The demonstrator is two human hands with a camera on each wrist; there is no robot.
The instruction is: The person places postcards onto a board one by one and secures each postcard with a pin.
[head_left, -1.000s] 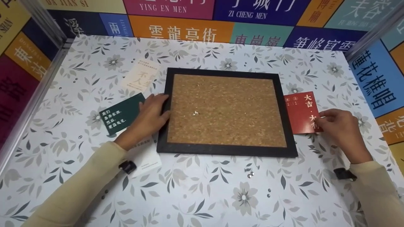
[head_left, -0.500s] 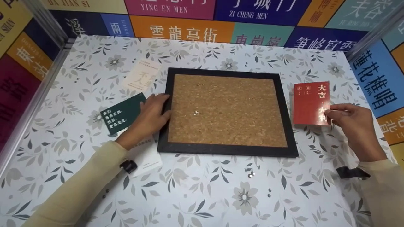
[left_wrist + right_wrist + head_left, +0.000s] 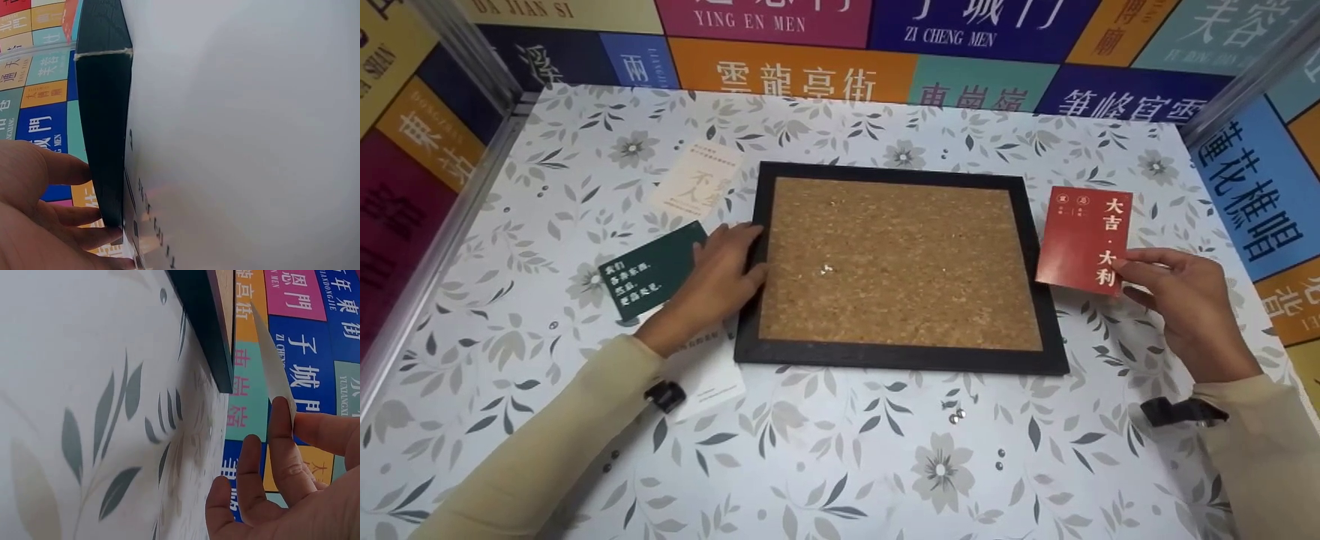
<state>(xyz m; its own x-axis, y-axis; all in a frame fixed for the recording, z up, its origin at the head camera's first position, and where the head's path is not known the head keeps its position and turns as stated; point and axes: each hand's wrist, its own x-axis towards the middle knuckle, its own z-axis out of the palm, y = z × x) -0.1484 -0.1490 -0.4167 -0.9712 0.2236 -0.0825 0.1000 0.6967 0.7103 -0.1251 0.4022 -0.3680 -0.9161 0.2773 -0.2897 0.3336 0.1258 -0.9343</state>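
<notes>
A cork board [image 3: 900,262] in a black frame lies on the table. My left hand [image 3: 716,274] rests against the frame's left side; in the left wrist view its fingertips [image 3: 81,171] touch the dark outer edge [image 3: 104,124]. Off the board's right side, a red card [image 3: 1084,240] with white Chinese characters is pinched at its right edge by my right hand [image 3: 1189,304]. The right wrist view shows the card [image 3: 273,363] edge-on between thumb and index finger, raised off the table. Beside and partly under my left wrist lie a green card [image 3: 649,274] and a white card [image 3: 709,379].
A pale cream card [image 3: 697,180] lies behind the green one. Several small metal tacks [image 3: 956,415] sit on the table in front of the board. Small shiny bits [image 3: 826,268] show on the cork. Printed panels [image 3: 795,71] wall the floral-patterned table [image 3: 840,465] at back and sides.
The right hand has drawn the red card away from the frame's right side and lifted it, then shifted slightly back left, tilting the card. The left hand and the board stay in place.
</notes>
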